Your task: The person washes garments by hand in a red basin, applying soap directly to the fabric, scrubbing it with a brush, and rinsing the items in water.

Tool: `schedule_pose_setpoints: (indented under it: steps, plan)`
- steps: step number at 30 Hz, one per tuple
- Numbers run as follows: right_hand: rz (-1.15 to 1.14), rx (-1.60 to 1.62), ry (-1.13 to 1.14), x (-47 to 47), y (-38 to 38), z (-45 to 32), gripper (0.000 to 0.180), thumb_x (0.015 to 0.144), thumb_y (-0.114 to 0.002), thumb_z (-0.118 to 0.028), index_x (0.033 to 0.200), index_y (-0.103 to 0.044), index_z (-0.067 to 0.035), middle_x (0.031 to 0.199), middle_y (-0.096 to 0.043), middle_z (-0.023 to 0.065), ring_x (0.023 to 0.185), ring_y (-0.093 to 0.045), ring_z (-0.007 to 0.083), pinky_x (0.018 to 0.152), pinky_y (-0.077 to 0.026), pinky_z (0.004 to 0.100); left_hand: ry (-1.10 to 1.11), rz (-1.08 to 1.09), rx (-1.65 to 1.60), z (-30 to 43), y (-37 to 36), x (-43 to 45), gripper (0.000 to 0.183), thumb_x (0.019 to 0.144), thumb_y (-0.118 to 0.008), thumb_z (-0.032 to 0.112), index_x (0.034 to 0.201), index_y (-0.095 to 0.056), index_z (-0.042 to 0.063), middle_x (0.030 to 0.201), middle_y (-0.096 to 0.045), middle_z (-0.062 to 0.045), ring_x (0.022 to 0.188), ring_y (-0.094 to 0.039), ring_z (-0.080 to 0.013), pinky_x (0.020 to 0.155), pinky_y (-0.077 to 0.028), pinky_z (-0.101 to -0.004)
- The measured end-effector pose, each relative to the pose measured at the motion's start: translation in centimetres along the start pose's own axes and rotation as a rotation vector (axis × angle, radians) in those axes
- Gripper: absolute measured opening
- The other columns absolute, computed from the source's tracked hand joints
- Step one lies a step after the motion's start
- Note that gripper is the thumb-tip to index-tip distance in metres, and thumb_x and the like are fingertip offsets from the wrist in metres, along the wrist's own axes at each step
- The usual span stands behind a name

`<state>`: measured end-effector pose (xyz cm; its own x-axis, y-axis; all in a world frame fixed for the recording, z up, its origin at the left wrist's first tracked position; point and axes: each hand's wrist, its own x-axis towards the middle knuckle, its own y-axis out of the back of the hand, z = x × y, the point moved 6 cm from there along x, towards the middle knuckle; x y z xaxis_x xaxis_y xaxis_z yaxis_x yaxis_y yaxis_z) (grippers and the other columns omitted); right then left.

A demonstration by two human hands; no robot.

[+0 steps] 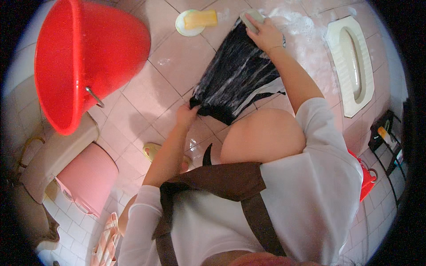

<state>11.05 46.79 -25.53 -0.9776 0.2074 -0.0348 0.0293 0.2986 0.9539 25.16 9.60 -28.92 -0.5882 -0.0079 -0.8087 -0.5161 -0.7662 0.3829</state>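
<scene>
A black cloth garment [238,66] with white suds lies spread on the pink tiled floor [179,60]. My left hand [188,114] grips its near left corner. At the far end of the cloth, my right hand [266,33] holds a pale scrubbing brush [252,20] against the fabric; its bristles are hidden. Beyond the cloth, to the left, a yellow bar of laundry soap [203,19] rests partly over a round white dish [188,30]. White foam [299,30] covers the floor to the right of my right hand.
A large red tub [113,43] stands at the upper left, above a pink basket [90,176]. A white squat toilet [352,66] is set in the floor at the right. Near the right edge are a black wire rack [387,143] and a red bucket [367,181].
</scene>
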Motion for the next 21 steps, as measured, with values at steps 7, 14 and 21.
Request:
schedule_pose_setpoints:
  steps: [7, 14, 21]
  plan:
    - [-0.380, 0.299, 0.516, -10.7, -4.1, -14.1, 0.040, 0.072, -0.064, -0.039, 0.107, -0.065, -0.021, 0.097, -0.056, 0.0195, 0.093, -0.059, 0.0335, 0.074, -0.052, 0.0452, -0.400, 0.300, 0.333, 4.3, 0.8, 1.6, 0.035, 0.077, -0.066, 0.026, 0.107, -0.065, 0.009, 0.092, -0.066, -0.018, 0.090, -0.062, -0.0373, 0.075, -0.048, -0.0458]
    - [0.051, -0.043, -0.052, 1.2, -0.2, 4.3, 0.050, 0.081, -0.058, -0.045, 0.130, -0.049, -0.040, 0.098, -0.057, 0.0188, 0.087, -0.060, 0.0351, 0.072, -0.052, 0.0452, -0.085, 0.176, 0.429, 2.1, 3.5, 1.1, 0.034, 0.082, -0.060, 0.030, 0.107, -0.064, 0.007, 0.088, -0.065, -0.021, 0.086, -0.062, -0.0376, 0.073, -0.048, -0.0445]
    - [-0.005, 0.280, 0.146, -7.8, -0.7, -7.1, 0.049, 0.075, -0.062, -0.041, 0.121, -0.058, -0.029, 0.102, -0.053, 0.0202, 0.089, -0.056, 0.0368, 0.075, -0.050, 0.0446, -0.203, 0.330, -0.104, 1.8, -0.3, 3.5, 0.035, 0.072, -0.075, 0.022, 0.094, -0.063, -0.003, 0.080, -0.066, -0.011, 0.067, -0.061, -0.0223, 0.058, -0.046, -0.0323]
